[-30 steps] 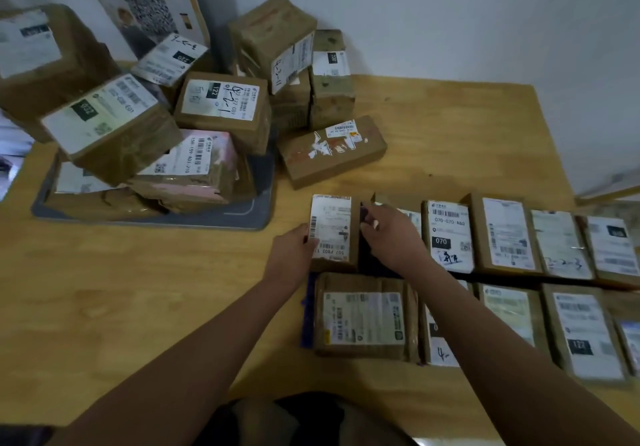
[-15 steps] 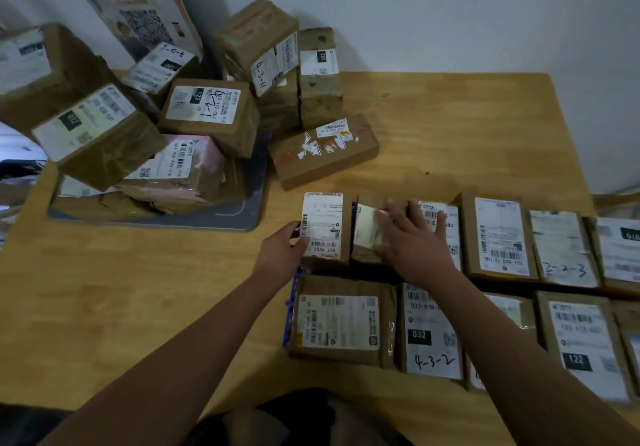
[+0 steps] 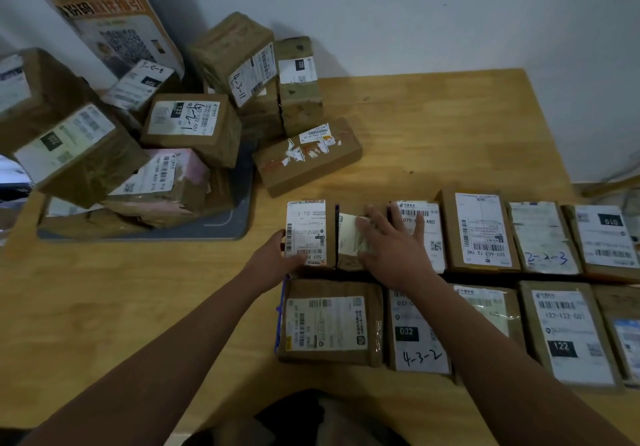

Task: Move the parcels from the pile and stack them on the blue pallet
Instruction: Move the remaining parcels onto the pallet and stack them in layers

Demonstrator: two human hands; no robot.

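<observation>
Gripping the near left edge of the 507-label parcel (image 3: 306,232) with the left hand (image 3: 277,262), thumb laid over the label's corner. Pressing down with the right hand (image 3: 394,248), fingers straight and spread, across the small parcel (image 3: 348,241) just beside it and onto the 070 parcel (image 3: 429,237). Hands apart, not touching. All three parcels sitting label-up in the far row on the blue pallet (image 3: 278,321), seen only as a blue edge at the near left. Over on the left of the desk (image 3: 433,126), the pile (image 3: 145,154) heaped on a grey tray (image 3: 242,203), boxes tilted every way.
</observation>
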